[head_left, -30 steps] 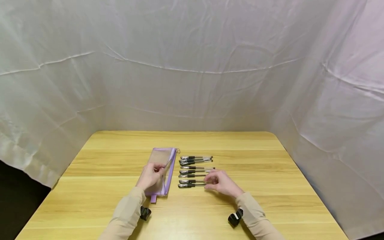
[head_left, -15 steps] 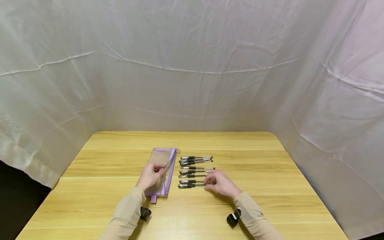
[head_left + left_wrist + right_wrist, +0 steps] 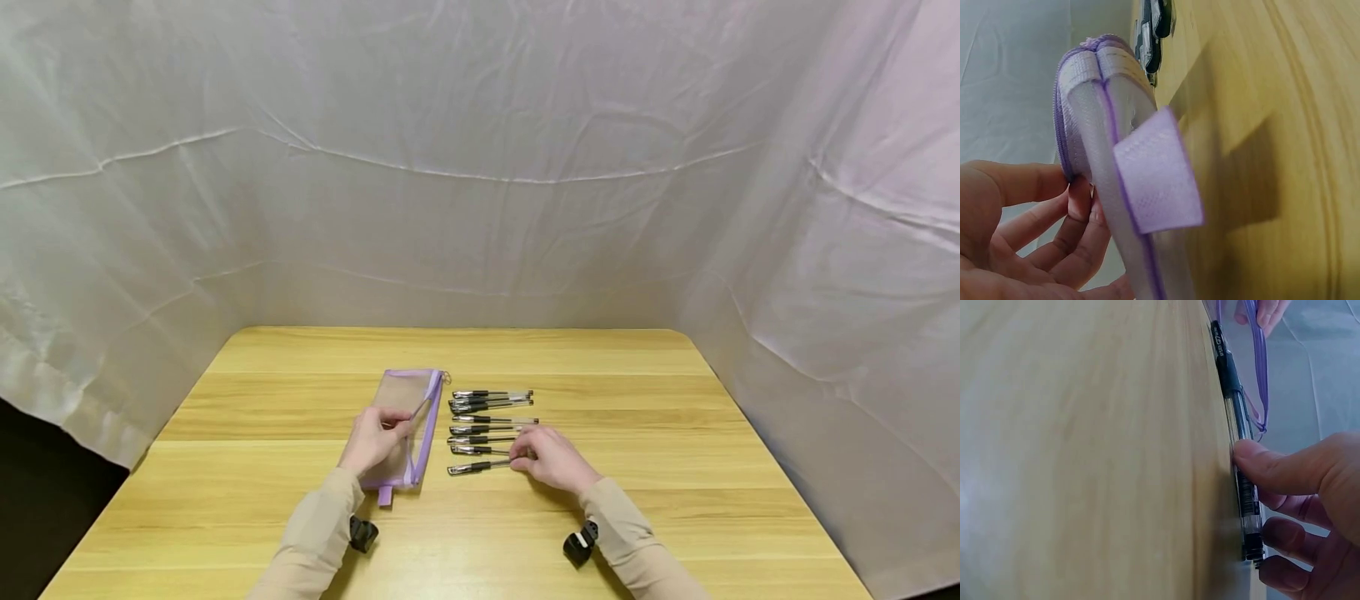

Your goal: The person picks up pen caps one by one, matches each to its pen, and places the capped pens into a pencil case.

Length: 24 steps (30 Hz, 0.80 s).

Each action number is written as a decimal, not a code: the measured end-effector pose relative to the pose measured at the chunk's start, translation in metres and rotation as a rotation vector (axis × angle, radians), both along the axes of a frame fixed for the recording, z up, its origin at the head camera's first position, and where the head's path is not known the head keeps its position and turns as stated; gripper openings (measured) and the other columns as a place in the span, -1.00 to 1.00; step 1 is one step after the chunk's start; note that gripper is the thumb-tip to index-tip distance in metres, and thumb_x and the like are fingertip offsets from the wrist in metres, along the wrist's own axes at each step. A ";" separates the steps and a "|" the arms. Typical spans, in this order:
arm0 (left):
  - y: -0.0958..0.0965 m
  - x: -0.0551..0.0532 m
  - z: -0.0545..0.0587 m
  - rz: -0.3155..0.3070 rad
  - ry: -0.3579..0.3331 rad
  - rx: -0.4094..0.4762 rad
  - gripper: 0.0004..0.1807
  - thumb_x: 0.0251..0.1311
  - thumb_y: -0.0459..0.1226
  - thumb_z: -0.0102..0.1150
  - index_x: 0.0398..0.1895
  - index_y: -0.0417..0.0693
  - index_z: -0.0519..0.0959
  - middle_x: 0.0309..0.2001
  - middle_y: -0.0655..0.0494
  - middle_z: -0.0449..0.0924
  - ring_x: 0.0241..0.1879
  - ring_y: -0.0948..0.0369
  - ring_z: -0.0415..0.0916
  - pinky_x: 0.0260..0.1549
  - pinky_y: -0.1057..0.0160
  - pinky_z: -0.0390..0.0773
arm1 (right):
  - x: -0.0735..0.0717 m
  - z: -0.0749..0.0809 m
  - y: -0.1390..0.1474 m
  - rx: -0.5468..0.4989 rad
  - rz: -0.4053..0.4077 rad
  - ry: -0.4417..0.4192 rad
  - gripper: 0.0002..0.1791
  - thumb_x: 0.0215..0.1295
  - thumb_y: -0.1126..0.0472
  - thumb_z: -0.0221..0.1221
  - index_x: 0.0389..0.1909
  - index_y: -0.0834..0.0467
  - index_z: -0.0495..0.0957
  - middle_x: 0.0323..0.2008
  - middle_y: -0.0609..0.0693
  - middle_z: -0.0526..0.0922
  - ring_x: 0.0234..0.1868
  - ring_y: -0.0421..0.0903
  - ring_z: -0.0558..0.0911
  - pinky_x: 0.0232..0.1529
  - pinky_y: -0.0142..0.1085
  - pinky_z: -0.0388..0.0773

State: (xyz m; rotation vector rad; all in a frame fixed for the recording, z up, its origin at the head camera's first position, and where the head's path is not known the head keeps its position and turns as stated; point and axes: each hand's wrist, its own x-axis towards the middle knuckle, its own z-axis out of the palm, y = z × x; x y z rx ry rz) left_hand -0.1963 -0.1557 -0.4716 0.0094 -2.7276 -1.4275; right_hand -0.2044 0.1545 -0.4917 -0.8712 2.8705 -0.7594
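Observation:
My left hand [image 3: 375, 440] pinches the upper opening edge of a purple-trimmed mesh zip pouch [image 3: 399, 390], which lies on the table at left of center. The left wrist view shows the thumb and fingertips on the zipper edge, with the mouth lifted apart and a purple fabric tab [image 3: 1160, 175] at the near end. Low over the table, my right hand [image 3: 553, 458] pinches the clear barrel of the nearest black gel pen [image 3: 471, 468] between thumb and fingers. Its capped end points left, toward the pouch, and slants slightly nearer me.
Several more black gel pens [image 3: 480, 430] lie in a column right of the pouch, caps to the left. A metal ring [image 3: 447, 378] hangs at the pouch's far corner. Grey cloth [image 3: 480, 233] surrounds the back and sides of the wooden table [image 3: 637, 375].
The nearest pen has come away from the one beside it, its capped end swinging toward me. My right hand has shifted slightly left. The left hand keeps its pinch on the pouch.

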 end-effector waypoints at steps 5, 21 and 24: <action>-0.001 0.002 0.001 0.018 0.007 0.030 -0.81 0.22 -0.37 0.28 -0.15 -0.27 0.74 -0.25 -0.13 0.78 -0.23 0.12 0.64 -0.10 0.15 0.59 | 0.003 0.001 0.002 0.012 -0.008 0.000 -0.96 0.23 0.19 0.35 -0.31 0.04 0.71 -0.26 -0.13 0.69 -0.17 -0.12 0.65 0.02 -0.02 0.61; -0.005 0.004 0.004 0.063 -0.062 0.254 -0.78 0.22 -0.43 0.28 -0.14 -0.45 0.69 -0.24 -0.25 0.76 -0.45 0.36 0.61 -0.36 0.43 0.65 | 0.003 0.011 0.003 -0.119 0.061 -0.057 -0.94 0.37 0.25 0.20 -0.25 0.13 0.63 -0.22 0.01 0.70 -0.22 -0.15 0.62 -0.08 -0.26 0.62; -0.005 0.004 0.005 0.054 -0.081 0.313 -0.77 0.23 -0.44 0.27 -0.11 -0.48 0.67 -0.19 -0.27 0.75 -0.43 0.37 0.60 -0.34 0.41 0.68 | 0.002 0.012 0.001 -0.152 0.064 -0.100 -0.90 0.41 0.25 0.16 -0.18 0.17 0.62 -0.30 -0.07 0.66 -0.30 -0.31 0.52 -0.14 -0.38 0.58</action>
